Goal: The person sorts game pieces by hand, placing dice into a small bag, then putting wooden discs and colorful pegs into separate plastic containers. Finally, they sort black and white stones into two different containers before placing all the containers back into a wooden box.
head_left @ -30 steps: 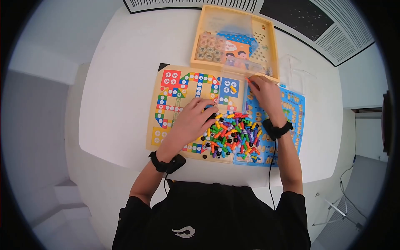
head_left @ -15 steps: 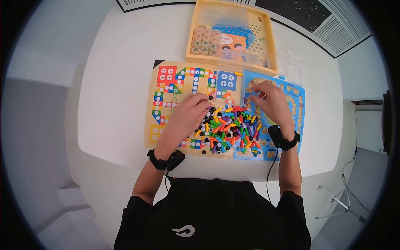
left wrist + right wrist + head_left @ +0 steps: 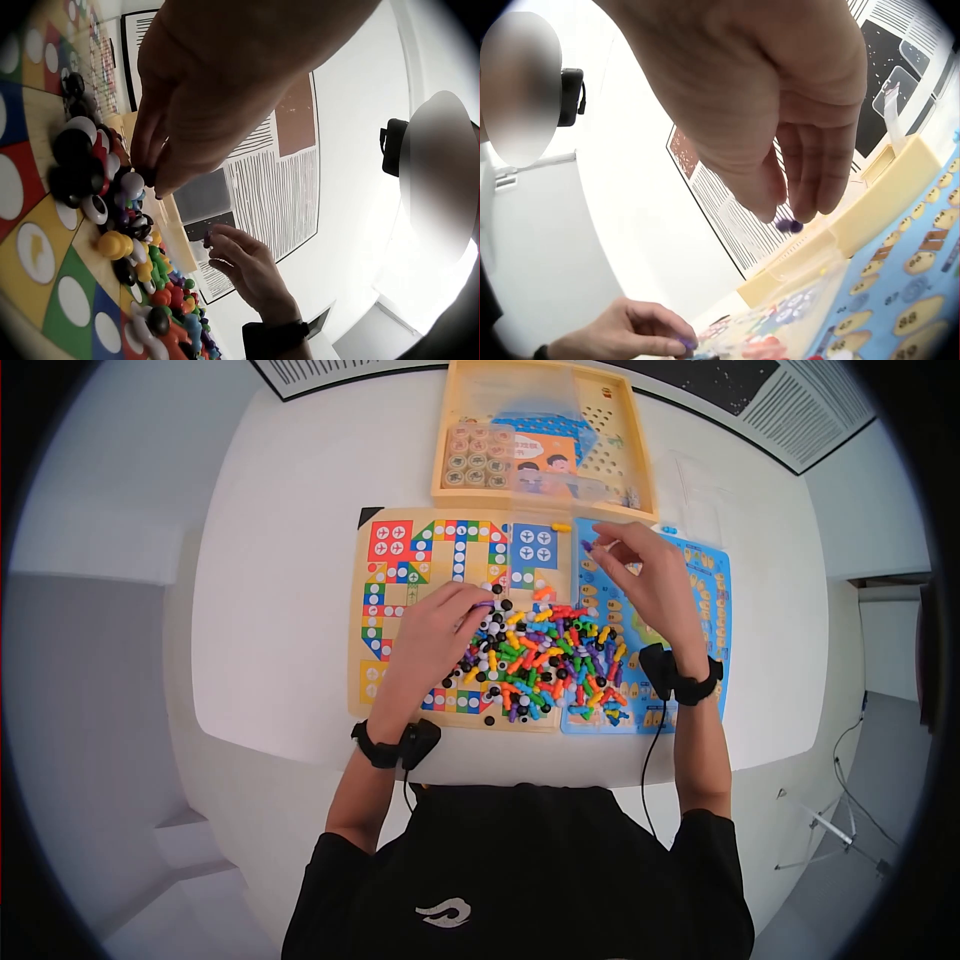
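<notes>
My right hand (image 3: pixel 650 580) pinches a small purple peg (image 3: pixel 588 546) between thumb and fingertips, over the blue printed board (image 3: pixel 708 610). The right wrist view shows the same peg below the fingertips, held clear of the board. My left hand (image 3: pixel 432 635) pinches a purple piece (image 3: pixel 686 343) at the upper left edge of the heap, and the fingers hide most of it. A spread heap of coloured pegs and black and white round pieces (image 3: pixel 540 660) lies across the wooden game board (image 3: pixel 372 630) and the blue board. An orange peg (image 3: pixel 543 593) sits just above the heap.
A wooden tray (image 3: pixel 440 450) with a booklet (image 3: pixel 545 452) and round wooden chess pieces (image 3: pixel 478 455) stands at the back. Clear plastic (image 3: pixel 560 485) overlaps its front edge. A yellow peg (image 3: pixel 561 527) lies close by. Light blue pieces (image 3: pixel 669 530) rest beyond the blue board.
My right hand has left the clear plastic near the tray and now holds a purple peg over the blue board. The left hand has shifted slightly left and now pinches a purple piece.
</notes>
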`<action>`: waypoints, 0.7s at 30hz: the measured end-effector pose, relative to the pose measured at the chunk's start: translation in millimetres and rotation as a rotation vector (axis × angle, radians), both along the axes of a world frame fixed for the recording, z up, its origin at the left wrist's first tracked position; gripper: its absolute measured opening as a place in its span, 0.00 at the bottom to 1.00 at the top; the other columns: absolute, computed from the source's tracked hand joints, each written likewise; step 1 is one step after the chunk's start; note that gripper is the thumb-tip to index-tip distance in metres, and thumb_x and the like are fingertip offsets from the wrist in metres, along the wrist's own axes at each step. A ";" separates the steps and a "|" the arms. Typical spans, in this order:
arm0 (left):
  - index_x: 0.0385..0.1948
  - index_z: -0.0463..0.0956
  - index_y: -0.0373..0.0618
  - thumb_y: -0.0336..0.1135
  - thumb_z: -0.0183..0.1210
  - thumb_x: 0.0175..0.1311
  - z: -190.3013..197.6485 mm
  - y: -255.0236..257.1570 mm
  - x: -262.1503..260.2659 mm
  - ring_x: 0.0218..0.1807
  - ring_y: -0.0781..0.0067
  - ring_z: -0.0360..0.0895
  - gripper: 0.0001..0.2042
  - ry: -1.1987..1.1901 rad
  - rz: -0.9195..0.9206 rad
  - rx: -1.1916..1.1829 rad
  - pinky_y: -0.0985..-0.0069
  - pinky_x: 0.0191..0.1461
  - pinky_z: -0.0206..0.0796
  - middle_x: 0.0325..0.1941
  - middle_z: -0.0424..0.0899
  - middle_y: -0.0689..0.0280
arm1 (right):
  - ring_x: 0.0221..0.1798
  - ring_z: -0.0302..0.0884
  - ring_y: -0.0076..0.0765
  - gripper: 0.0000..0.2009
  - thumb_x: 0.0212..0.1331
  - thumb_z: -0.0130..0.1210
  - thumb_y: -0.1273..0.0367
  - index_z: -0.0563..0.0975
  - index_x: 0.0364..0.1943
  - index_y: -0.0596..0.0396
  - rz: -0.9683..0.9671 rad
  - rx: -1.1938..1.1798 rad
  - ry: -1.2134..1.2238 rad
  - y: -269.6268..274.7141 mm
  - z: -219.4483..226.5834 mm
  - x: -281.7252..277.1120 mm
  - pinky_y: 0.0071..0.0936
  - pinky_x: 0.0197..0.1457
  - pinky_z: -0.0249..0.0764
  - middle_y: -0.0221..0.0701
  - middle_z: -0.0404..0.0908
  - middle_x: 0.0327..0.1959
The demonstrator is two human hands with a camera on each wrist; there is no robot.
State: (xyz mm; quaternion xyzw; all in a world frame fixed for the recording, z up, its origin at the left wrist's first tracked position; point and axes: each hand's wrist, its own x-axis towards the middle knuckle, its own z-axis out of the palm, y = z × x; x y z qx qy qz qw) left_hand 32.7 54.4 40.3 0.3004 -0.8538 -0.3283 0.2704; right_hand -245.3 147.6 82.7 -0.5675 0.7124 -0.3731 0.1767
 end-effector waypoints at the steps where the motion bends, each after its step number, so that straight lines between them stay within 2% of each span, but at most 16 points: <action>1: 0.43 0.84 0.43 0.28 0.66 0.67 3.8 0.4 -0.1 0.34 0.65 0.85 0.06 -0.002 -0.013 -0.001 0.75 0.36 0.77 0.44 0.88 0.63 | 0.37 0.87 0.39 0.09 0.63 0.65 0.73 0.85 0.46 0.59 0.010 -0.043 -0.077 -2.2 1.1 -1.5 0.32 0.42 0.81 0.40 0.87 0.40; 2: 0.43 0.84 0.43 0.29 0.67 0.66 9.1 1.8 0.0 0.36 0.64 0.85 0.07 -0.038 -0.010 0.029 0.73 0.38 0.77 0.44 0.88 0.63 | 0.37 0.87 0.39 0.09 0.63 0.65 0.73 0.85 0.46 0.59 -0.002 -0.045 -0.077 -2.1 -1.1 -9.7 0.32 0.42 0.81 0.40 0.87 0.40; 4: 0.44 0.84 0.44 0.29 0.67 0.66 11.6 3.6 1.6 0.38 0.63 0.85 0.07 -0.069 -0.011 0.059 0.72 0.41 0.78 0.44 0.89 0.63 | 0.41 0.88 0.41 0.11 0.64 0.65 0.73 0.84 0.48 0.60 -0.100 -0.010 0.124 7.2 -9.8 -37.3 0.30 0.45 0.82 0.40 0.87 0.43; 5: 0.44 0.85 0.44 0.30 0.67 0.66 10.2 3.3 3.9 0.42 0.62 0.84 0.08 -0.095 -0.068 -0.004 0.69 0.46 0.78 0.45 0.88 0.64 | 0.41 0.88 0.41 0.11 0.64 0.65 0.73 0.84 0.48 0.60 -0.104 -0.010 0.128 16.6 -14.6 -49.6 0.30 0.45 0.82 0.40 0.87 0.43; 6: 0.45 0.85 0.45 0.31 0.68 0.65 8.3 3.0 6.0 0.47 0.61 0.84 0.09 -0.121 -0.123 -0.067 0.67 0.51 0.77 0.46 0.88 0.65 | 0.43 0.88 0.41 0.11 0.64 0.65 0.72 0.84 0.49 0.60 -0.200 0.055 0.193 28.2 -20.6 -62.0 0.31 0.46 0.82 0.39 0.87 0.45; 7: 0.45 0.85 0.45 0.31 0.68 0.65 6.5 3.2 7.0 0.47 0.61 0.84 0.09 -0.117 -0.122 -0.065 0.67 0.51 0.77 0.46 0.88 0.65 | 0.44 0.88 0.42 0.11 0.65 0.64 0.72 0.84 0.49 0.60 -0.294 0.122 0.258 37.6 -26.1 -72.1 0.32 0.47 0.82 0.39 0.87 0.47; 8: 0.46 0.85 0.45 0.32 0.68 0.65 4.5 4.3 7.8 0.52 0.60 0.81 0.10 -0.134 -0.165 -0.076 0.64 0.56 0.75 0.49 0.87 0.65 | 0.44 0.88 0.42 0.11 0.65 0.64 0.72 0.84 0.49 0.60 -0.292 0.126 0.261 45.6 -31.5 -79.7 0.32 0.47 0.82 0.39 0.87 0.47; 10: 0.50 0.84 0.45 0.32 0.68 0.64 -1.0 6.8 8.9 0.59 0.59 0.76 0.13 -0.174 -0.233 -0.078 0.63 0.64 0.70 0.54 0.83 0.65 | 0.45 0.87 0.44 0.13 0.66 0.63 0.72 0.83 0.53 0.59 -0.318 0.089 0.316 60.9 -38.0 -85.9 0.35 0.48 0.82 0.38 0.86 0.54; 11: 0.50 0.84 0.45 0.32 0.68 0.64 -2.0 7.6 7.2 0.59 0.59 0.76 0.13 -0.174 -0.246 -0.074 0.63 0.64 0.70 0.54 0.83 0.65 | 0.45 0.87 0.44 0.13 0.66 0.63 0.72 0.83 0.53 0.59 -0.330 0.096 0.315 65.0 -43.0 -87.2 0.35 0.48 0.82 0.38 0.86 0.54; 13: 0.51 0.83 0.45 0.32 0.68 0.65 -2.5 7.5 2.3 0.59 0.58 0.76 0.14 -0.195 -0.263 -0.103 0.63 0.64 0.71 0.53 0.83 0.65 | 0.47 0.87 0.46 0.14 0.67 0.62 0.71 0.82 0.55 0.59 -0.295 -0.013 0.184 61.2 -46.6 -84.3 0.37 0.51 0.82 0.37 0.83 0.60; 17: 0.51 0.83 0.45 0.32 0.67 0.65 3.3 7.3 -4.1 0.58 0.58 0.76 0.14 -0.220 -0.279 -0.088 0.63 0.64 0.70 0.53 0.82 0.66 | 0.49 0.85 0.49 0.15 0.66 0.62 0.72 0.81 0.55 0.60 -0.258 -0.037 0.291 37.2 -56.1 -92.8 0.37 0.52 0.82 0.38 0.81 0.61; 21: 0.51 0.83 0.46 0.30 0.67 0.65 -2.7 9.9 -0.2 0.57 0.58 0.76 0.13 -0.196 -0.306 -0.093 0.63 0.63 0.71 0.53 0.83 0.65 | 0.48 0.84 0.49 0.12 0.64 0.61 0.75 0.83 0.51 0.60 -0.225 -0.017 0.487 20.3 -58.7 -94.8 0.40 0.50 0.82 0.39 0.81 0.50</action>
